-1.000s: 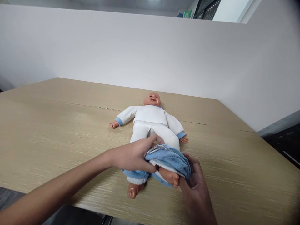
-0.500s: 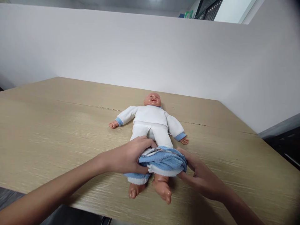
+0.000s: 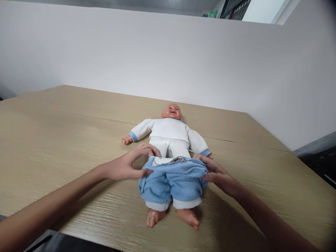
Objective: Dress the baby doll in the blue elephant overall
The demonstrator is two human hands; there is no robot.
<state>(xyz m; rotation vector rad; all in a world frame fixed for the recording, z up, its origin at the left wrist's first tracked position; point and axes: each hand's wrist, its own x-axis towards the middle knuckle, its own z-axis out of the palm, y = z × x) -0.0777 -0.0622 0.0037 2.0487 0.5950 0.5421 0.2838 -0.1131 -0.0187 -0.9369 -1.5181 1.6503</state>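
Note:
A baby doll (image 3: 170, 128) lies face up on the table, its feet toward me, dressed in a white top with blue cuffs. Light blue fleece trousers (image 3: 183, 183) with white hems cover its lower legs, and both feet stick out below. The waistband sits around thigh height, with the doll's white cloth legs showing above it. My left hand (image 3: 131, 162) grips the left edge of the waistband between thumb and fingers. On the other side, my right hand (image 3: 216, 173) pinches the right edge, its fingertips partly hidden by the cloth.
The wooden table (image 3: 78, 140) has a thin seam running across it. Behind it stands a plain white wall (image 3: 157, 59) with an opening at the top. A dark object (image 3: 320, 157) stands beyond the table's right edge.
The bunched trousers have been drawn up the legs and spread out, so both hems now sit just above the feet. Both hands have moved up toward the doll's hips.

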